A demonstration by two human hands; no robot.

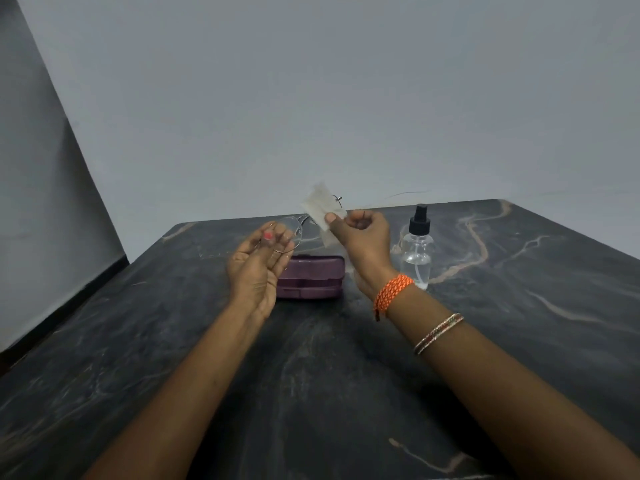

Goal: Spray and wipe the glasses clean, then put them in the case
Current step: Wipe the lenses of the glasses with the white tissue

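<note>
Grip: left hand (pixel 258 268) pinches the rim of one lens on the glasses (pixel 289 237); right hand (pixel 363 242) is closed on a small white wipe (pixel 322 211) pressed over the other lens
Glasses: one thin wire pair, held up above the table (pixel 346 375)
Case: one purple case (pixel 311 277), shut, under the hands
Bottle: one clear spray bottle (pixel 417 252) with black pump, a little liquid at the bottom, right of the case
Writing: can't read any
Wrist: orange thread band (pixel 393 292), two bangles (pixel 438 332)
</note>
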